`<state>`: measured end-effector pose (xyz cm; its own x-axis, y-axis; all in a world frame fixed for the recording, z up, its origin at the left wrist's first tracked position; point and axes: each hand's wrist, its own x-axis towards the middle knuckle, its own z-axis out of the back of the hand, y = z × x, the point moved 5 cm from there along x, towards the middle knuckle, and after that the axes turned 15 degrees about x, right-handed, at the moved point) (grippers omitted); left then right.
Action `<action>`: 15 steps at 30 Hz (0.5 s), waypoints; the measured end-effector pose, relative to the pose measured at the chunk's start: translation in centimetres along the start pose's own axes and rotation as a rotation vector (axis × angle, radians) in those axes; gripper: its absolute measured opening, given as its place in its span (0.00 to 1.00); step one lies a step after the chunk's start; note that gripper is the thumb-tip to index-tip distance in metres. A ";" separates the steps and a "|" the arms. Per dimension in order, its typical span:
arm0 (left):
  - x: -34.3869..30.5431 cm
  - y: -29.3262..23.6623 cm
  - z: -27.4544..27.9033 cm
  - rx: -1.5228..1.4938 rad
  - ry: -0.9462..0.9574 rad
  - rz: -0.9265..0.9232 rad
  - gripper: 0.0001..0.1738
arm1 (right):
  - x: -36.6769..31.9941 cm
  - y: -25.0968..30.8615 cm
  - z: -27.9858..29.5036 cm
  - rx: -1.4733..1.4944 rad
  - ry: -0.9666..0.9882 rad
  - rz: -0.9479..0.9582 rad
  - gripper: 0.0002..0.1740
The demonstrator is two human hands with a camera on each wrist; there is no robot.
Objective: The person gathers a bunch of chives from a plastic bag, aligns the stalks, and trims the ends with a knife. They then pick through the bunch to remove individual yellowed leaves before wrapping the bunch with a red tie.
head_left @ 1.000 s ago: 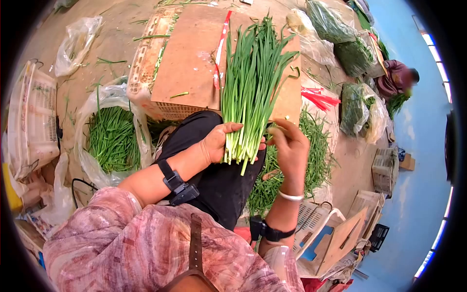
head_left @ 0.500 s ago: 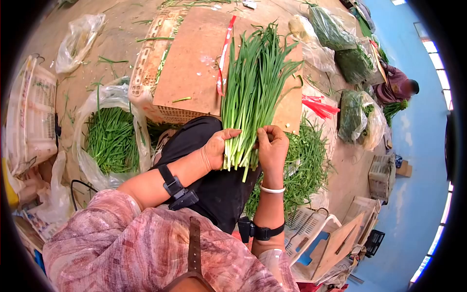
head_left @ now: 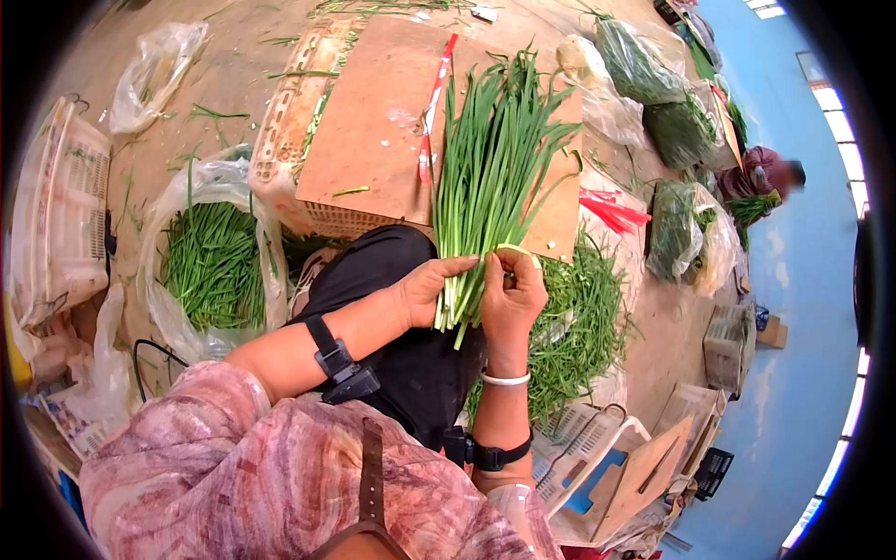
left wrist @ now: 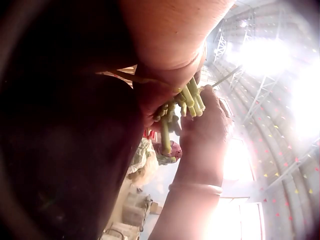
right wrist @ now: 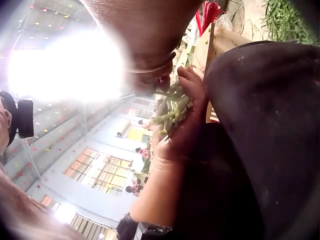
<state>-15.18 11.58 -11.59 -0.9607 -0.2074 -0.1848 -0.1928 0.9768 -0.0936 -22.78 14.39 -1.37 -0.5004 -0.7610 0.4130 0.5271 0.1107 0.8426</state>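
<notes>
A bunch of garlic chives [head_left: 485,168] lies with its green leaves over the brown board [head_left: 359,121] and its pale stem ends toward the person's lap. My left hand [head_left: 431,287] grips the bunch near those ends, thumb laid across the stems. Beside it, my right hand [head_left: 513,294] has its fingers curled at the bunch's right edge, thumb close to the left thumb. It pinches a thin chive stem [head_left: 519,250], part of which shows across the fingers. Cut stem ends [right wrist: 172,115] poke out of the left palm in the right wrist view.
Loose chives [head_left: 588,327] are heaped right of the knee. At left, an open plastic bag [head_left: 154,266] holds more greens. The board rests on a plastic crate [head_left: 273,177]. Red ties [head_left: 611,207] lie right of it. Another person [head_left: 751,173] works at the far right.
My right hand came in from the right to the bunch's stems, then curled its fingers, and a pale stem now shows across them. My left hand keeps its grip.
</notes>
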 end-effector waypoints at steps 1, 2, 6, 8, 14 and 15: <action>0.1 0.2 -0.1 -0.026 0.023 0.012 0.15 | -0.2 -0.2 -0.1 0.067 0.006 -0.066 0.05; 0.3 0.3 -0.2 -0.052 0.047 0.025 0.15 | -0.4 -0.4 -0.2 0.133 0.011 -0.131 0.05; 0.3 0.4 -0.1 0.002 0.065 0.027 0.17 | -0.5 1.3 -0.1 0.102 0.063 -0.039 0.06; 0.4 0.4 -0.1 -0.020 0.077 0.016 0.16 | -0.6 2.1 0.0 0.084 0.057 -0.014 0.06; 0.4 0.1 0.2 0.000 0.045 0.032 0.14 | -2.5 3.7 1.2 0.139 0.074 -0.038 0.04; 0.5 0.0 0.2 0.052 0.013 0.062 0.14 | -3.1 3.9 1.5 0.210 0.102 -0.069 0.04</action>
<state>-15.59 11.48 -11.90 -0.9729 -0.1457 -0.1793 -0.1227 0.9834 -0.1334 -20.23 18.14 1.14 -0.4530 -0.8306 0.3239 0.3342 0.1786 0.9254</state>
